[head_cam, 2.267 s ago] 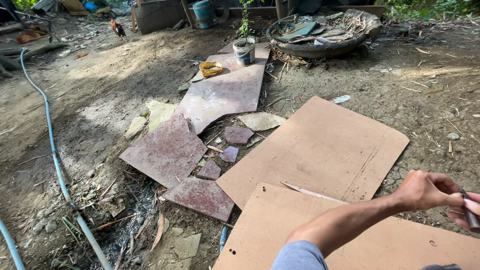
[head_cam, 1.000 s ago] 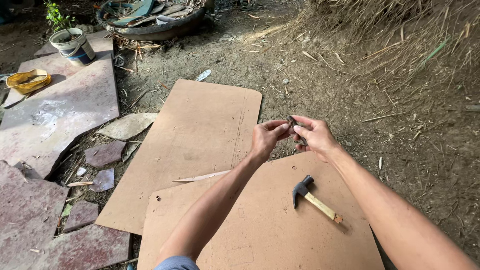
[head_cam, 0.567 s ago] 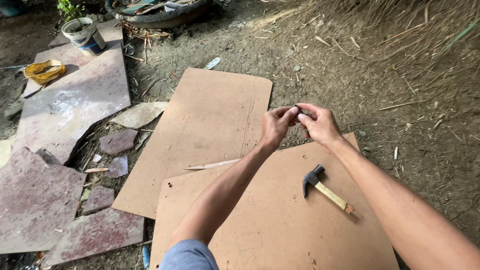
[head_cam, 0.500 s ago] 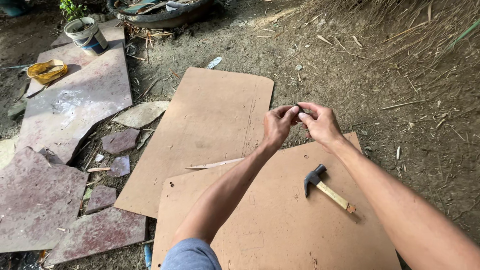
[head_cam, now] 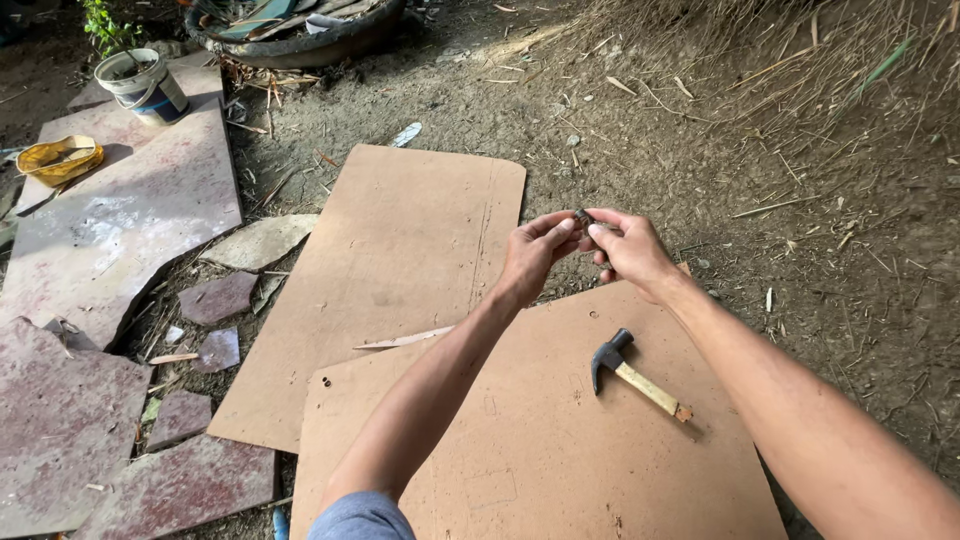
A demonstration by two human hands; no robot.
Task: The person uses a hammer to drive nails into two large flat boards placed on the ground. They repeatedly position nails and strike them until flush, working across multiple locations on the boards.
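Both hands were raised together above the far edge of the near brown hardboard sheet. The left hand and right hand met fingertip to fingertip, pinching a small dark object between them; it was too small to identify, possibly a nail or screw. Fingers of both hands were curled in, thumbs pressed toward the forefingers.

A claw hammer with a dark head and pale wooden handle lay flat on the near sheet, just below the right wrist, untouched. A second hardboard sheet lay beyond, partly under the near one, with a thin wood sliver at the overlap.

To the left, broken reddish stone slabs lay on bare dirt. On the far slab stood a white bucket holding a small plant and a yellow container. Dry straw covered the ground to the upper right.
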